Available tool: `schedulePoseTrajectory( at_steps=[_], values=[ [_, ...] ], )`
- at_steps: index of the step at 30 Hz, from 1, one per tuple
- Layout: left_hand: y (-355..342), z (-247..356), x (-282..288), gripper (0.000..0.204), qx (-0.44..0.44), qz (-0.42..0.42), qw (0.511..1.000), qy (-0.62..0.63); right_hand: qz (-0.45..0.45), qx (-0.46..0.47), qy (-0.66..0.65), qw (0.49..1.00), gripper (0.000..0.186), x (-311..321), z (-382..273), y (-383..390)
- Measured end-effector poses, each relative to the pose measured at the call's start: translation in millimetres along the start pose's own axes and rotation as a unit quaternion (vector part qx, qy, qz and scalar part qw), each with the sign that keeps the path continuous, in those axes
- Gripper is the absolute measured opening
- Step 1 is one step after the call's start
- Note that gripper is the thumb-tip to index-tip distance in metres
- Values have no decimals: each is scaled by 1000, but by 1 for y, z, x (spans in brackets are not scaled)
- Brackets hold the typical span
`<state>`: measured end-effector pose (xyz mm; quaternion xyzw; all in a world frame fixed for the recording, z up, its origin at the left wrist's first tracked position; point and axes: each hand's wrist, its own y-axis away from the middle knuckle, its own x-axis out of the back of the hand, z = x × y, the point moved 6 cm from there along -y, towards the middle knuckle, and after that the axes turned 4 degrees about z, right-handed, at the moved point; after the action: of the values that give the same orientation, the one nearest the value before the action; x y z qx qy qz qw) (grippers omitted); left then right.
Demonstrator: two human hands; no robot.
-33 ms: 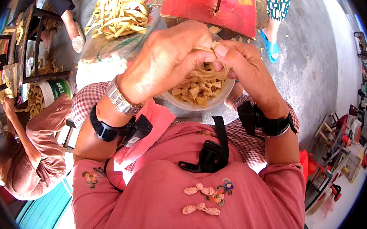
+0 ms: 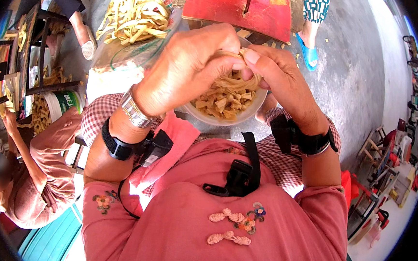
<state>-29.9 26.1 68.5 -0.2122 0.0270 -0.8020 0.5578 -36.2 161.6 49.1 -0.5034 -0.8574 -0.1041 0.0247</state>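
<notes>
My left hand [image 2: 189,63] and my right hand [image 2: 283,80] meet over a white bowl or tub [image 2: 225,123], fingertips nearly touching. Each is closed in a pinch on a pale tan strip [image 2: 231,54], mostly hidden by my fingers. Just below them, longer tan strips [image 2: 241,82] curl in the tub. Short, chunky tan pieces [image 2: 220,102] lie at its near side. What the fingertips do to the strip cannot be made out.
A heap of pale yellow strips [image 2: 134,16] lies on plastic at far left. Beyond my hands stands a red board [image 2: 237,6] with a slot. A seated person [image 2: 36,176] works at left beside a white bucket [image 2: 58,104]. Another person's blue slipper [image 2: 309,52] is at far right.
</notes>
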Motion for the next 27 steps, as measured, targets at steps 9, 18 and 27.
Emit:
schedulePoseTrajectory(
  at_steps=[9, 18, 27],
  values=[
    [2, -11, -17, 22, 146, -62, 911, 380, 52, 63, -11, 997, 27, 11, -6, 9],
    [-3, -4, -17, 37, 4, -31, 994, 104, 73, 52, -65, 994, 27, 16, 7, 10],
    [2, -19, -23, 43, 183, -38, 943, 276, 180, 84, -154, 968, 23, 13, 4, 7]
  ],
)
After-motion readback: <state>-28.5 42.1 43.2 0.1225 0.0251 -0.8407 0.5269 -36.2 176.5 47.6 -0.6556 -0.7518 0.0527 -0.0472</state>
